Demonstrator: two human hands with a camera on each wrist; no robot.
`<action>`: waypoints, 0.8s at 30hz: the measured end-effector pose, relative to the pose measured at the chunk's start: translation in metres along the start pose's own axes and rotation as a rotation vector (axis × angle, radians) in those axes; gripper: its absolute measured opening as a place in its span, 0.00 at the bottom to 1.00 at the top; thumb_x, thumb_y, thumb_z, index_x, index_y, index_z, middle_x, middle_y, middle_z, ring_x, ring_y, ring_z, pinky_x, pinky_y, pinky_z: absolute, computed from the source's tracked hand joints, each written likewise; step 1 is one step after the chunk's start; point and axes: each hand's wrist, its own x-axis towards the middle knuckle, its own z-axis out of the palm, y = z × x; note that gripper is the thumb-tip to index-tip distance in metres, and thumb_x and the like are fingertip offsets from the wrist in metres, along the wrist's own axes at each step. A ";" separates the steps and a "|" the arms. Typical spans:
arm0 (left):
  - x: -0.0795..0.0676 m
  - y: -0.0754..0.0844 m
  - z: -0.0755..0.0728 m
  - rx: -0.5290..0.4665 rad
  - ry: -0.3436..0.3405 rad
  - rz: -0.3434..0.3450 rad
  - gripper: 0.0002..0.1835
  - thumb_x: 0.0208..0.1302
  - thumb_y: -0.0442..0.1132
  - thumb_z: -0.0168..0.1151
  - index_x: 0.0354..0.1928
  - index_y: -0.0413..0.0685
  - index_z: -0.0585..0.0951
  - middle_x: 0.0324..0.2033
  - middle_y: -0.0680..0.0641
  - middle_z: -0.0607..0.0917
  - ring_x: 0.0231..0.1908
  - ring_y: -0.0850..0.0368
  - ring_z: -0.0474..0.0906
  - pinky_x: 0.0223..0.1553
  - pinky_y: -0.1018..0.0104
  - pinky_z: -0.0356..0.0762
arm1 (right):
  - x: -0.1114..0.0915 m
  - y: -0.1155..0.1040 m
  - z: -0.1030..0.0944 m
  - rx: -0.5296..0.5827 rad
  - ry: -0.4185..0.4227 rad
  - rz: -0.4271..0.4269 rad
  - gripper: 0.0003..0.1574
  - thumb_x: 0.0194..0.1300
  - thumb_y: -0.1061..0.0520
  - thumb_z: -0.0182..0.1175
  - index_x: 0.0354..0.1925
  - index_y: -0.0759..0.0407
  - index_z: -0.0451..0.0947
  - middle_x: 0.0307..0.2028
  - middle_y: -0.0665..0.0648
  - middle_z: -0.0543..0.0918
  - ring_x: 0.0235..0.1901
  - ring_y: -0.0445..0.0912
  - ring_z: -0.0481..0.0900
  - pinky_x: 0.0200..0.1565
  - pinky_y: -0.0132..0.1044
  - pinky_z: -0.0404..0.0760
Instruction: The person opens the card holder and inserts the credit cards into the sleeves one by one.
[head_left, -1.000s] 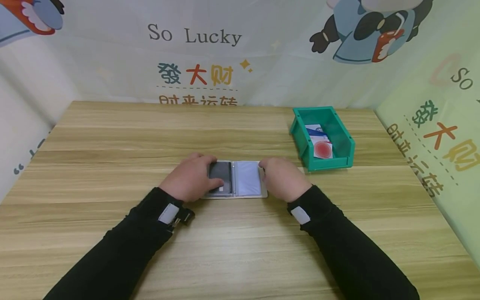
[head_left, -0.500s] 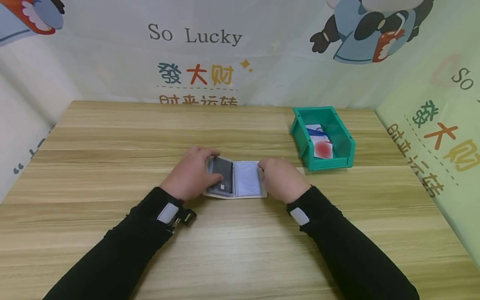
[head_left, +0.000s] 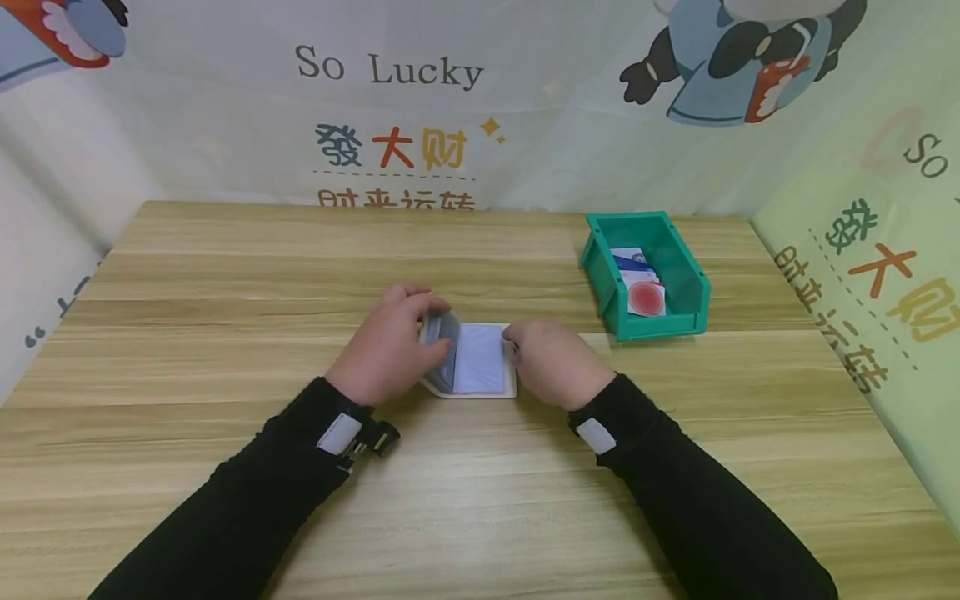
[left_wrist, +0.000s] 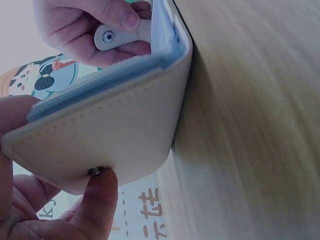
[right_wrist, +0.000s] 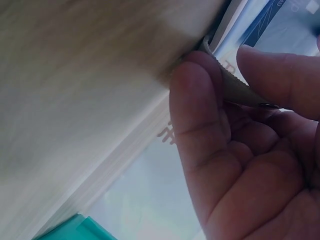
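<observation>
A cream card holder [head_left: 480,360] with clear plastic sleeves lies partly folded on the wooden table. My left hand [head_left: 393,346] grips its left cover [left_wrist: 120,120] and holds that half tilted up, thumb on the inner side. One left fingertip touches the metal snap stud [left_wrist: 95,170] on the outside. At the right edge, my right hand [head_left: 561,362] pinches the snap strap [left_wrist: 130,36] between thumb and fingers; the strap's edge [right_wrist: 237,90] also shows in the right wrist view. Pale sleeves face up on the flat half.
A green plastic bin [head_left: 697,296] stands at the back right of the table, with several cards [head_left: 645,298] inside. A printed cloth backdrop [head_left: 540,167] rises behind the table [head_left: 480,500].
The left half of the card holder has been lifted from nearly flat and is folding toward the right. The holder's right edge and my right hand have shifted slightly left.
</observation>
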 end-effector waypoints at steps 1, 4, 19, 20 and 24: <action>0.000 0.000 0.000 0.004 -0.004 0.004 0.22 0.55 0.41 0.65 0.53 0.46 0.77 0.62 0.42 0.63 0.52 0.52 0.65 0.47 0.58 0.76 | 0.000 0.000 0.000 0.000 0.000 -0.003 0.15 0.68 0.59 0.52 0.49 0.62 0.78 0.42 0.57 0.82 0.35 0.43 0.75 0.47 0.43 0.78; -0.001 0.002 0.001 0.021 -0.022 0.027 0.24 0.55 0.42 0.65 0.55 0.46 0.77 0.62 0.41 0.63 0.54 0.49 0.64 0.50 0.54 0.73 | 0.000 -0.002 0.000 0.002 -0.002 -0.006 0.15 0.68 0.59 0.52 0.50 0.62 0.78 0.43 0.57 0.82 0.36 0.43 0.75 0.47 0.43 0.78; -0.005 0.008 0.010 0.074 -0.117 0.166 0.35 0.54 0.49 0.66 0.63 0.47 0.69 0.64 0.40 0.60 0.48 0.55 0.68 0.49 0.58 0.73 | 0.001 -0.005 0.002 0.025 -0.004 -0.030 0.15 0.67 0.59 0.53 0.50 0.61 0.78 0.45 0.56 0.82 0.42 0.42 0.76 0.50 0.43 0.76; -0.006 0.008 0.010 0.074 -0.122 0.172 0.35 0.54 0.49 0.67 0.64 0.47 0.69 0.64 0.40 0.60 0.49 0.54 0.68 0.49 0.57 0.73 | 0.001 -0.005 0.002 0.030 -0.008 -0.030 0.15 0.67 0.59 0.53 0.50 0.61 0.78 0.45 0.56 0.82 0.42 0.42 0.76 0.50 0.43 0.76; -0.007 0.009 0.014 0.095 -0.134 0.198 0.38 0.53 0.51 0.67 0.66 0.51 0.66 0.64 0.42 0.61 0.54 0.53 0.65 0.54 0.56 0.69 | 0.002 -0.006 0.002 0.037 -0.017 -0.033 0.15 0.67 0.59 0.54 0.51 0.60 0.78 0.45 0.56 0.82 0.42 0.42 0.76 0.49 0.43 0.77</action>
